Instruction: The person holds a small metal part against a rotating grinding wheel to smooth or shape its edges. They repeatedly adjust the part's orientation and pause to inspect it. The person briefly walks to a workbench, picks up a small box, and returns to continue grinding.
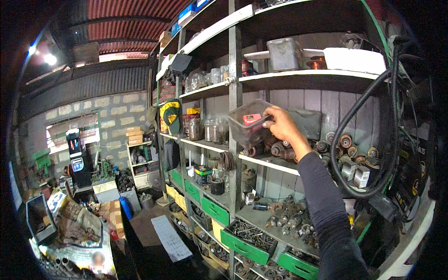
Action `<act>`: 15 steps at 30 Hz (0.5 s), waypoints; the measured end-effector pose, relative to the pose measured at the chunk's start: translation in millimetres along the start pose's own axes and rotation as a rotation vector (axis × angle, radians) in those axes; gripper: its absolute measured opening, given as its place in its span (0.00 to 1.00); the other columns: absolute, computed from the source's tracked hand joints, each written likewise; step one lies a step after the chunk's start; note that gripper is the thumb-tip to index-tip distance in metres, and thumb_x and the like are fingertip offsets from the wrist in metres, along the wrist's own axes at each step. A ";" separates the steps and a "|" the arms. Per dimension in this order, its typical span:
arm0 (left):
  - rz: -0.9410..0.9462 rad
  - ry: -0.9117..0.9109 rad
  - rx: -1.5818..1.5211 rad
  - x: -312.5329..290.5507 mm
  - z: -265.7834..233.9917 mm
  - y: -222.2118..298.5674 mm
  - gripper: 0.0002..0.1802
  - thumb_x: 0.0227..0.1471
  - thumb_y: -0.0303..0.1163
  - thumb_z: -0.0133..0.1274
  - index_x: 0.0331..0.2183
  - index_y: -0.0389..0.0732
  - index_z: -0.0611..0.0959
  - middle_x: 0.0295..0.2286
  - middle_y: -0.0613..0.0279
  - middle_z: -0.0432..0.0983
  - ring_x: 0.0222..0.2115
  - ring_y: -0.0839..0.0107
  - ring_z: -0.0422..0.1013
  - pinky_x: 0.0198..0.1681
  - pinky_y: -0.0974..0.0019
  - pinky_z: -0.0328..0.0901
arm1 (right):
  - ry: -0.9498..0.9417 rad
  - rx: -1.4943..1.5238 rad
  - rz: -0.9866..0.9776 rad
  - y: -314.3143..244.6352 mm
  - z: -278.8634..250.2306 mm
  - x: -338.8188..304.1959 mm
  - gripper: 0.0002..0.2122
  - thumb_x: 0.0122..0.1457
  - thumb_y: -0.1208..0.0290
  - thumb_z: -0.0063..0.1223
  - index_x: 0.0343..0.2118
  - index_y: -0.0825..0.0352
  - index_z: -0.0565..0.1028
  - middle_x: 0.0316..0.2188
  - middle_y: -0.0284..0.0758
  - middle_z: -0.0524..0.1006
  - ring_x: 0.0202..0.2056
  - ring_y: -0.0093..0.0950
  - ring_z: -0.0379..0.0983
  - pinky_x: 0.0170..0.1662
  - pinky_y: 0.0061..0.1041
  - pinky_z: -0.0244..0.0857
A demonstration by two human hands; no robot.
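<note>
My right hand (281, 123) reaches out from the lower right and grips the rim of a see-through, smoky plastic container (247, 133). The container is tilted, in front of the middle shelf and its upright post. Inside it lies a small red box (252, 119). Behind my wrist, dark machine parts (281, 149) rest on the shelf, and a grey bin (305, 122) stands at its back. My left hand is out of the picture.
A thick black hose (336, 144) loops down at the right. Glass jars (215, 130) line the shelves left of the post. Below, green drawers (245, 245) jut out, one full of metal pieces. A cluttered table (114, 235) stands at the lower left.
</note>
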State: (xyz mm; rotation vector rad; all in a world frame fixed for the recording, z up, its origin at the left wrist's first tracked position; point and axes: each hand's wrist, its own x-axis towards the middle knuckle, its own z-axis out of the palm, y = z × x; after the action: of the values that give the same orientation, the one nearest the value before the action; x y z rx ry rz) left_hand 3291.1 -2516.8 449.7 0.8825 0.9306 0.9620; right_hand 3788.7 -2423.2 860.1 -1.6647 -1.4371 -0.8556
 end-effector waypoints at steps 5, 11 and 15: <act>0.102 -0.037 0.091 49.5 -0.2 16.7 0.10 0.63 0.34 0.57 0.38 0.37 0.86 0.25 0.74 0.76 0.24 0.83 0.67 0.29 0.75 0.63 | 0.031 -0.310 0.029 49.8 16.6 41.8 0.13 0.51 0.80 0.63 0.41 0.70 0.78 0.42 0.44 0.77 0.47 0.47 0.75 0.51 0.42 0.68; -0.014 -0.025 0.008 88.2 -2.7 12.8 0.09 0.63 0.34 0.57 0.37 0.39 0.85 0.23 0.73 0.75 0.22 0.82 0.68 0.26 0.75 0.64 | 0.030 -0.459 0.110 55.2 57.1 50.8 0.24 0.50 0.83 0.56 0.54 0.67 0.75 0.54 0.48 0.72 0.54 0.51 0.71 0.59 0.43 0.67; -0.046 -0.014 -0.028 103.8 -1.3 8.9 0.09 0.63 0.35 0.57 0.37 0.40 0.85 0.23 0.72 0.74 0.21 0.82 0.68 0.25 0.75 0.63 | 0.001 -0.411 0.151 49.7 83.0 33.9 0.31 0.53 0.71 0.64 0.62 0.64 0.68 0.61 0.50 0.65 0.57 0.54 0.69 0.61 0.44 0.66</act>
State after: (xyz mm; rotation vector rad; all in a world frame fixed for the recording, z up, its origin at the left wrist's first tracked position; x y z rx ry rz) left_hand 3316.6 -2417.3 432.6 0.8393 0.9199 0.9268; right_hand 3843.4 -2338.1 843.2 -2.0440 -1.1679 -1.1184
